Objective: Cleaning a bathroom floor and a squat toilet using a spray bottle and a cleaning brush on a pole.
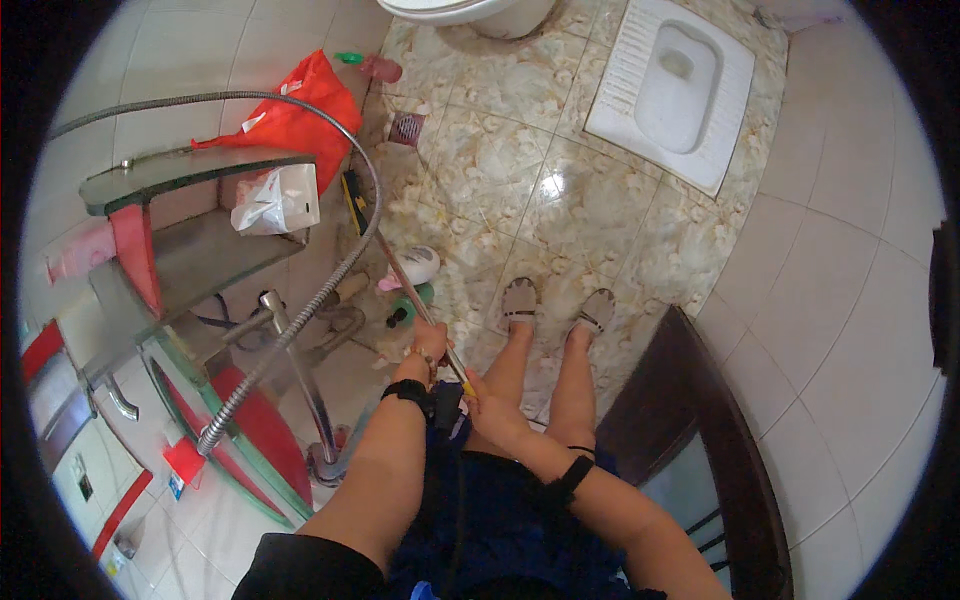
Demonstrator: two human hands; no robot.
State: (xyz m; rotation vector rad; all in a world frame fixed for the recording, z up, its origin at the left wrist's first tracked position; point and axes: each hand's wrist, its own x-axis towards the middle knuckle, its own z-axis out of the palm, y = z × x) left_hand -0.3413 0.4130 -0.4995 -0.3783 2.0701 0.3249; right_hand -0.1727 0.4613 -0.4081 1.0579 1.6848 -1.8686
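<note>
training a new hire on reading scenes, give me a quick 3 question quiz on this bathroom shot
1. True or false: both hands grip the long pole.
2. Which thing lies by the pole's far end, against the wall? A) a blue bucket B) a red bag C) a folded towel
3. Fill in: the flexible metal hose arcs over the glass ____.

Key
1. True: the left hand and the right hand both close on the pole near its lower end.
2. B
3. shelf
</note>
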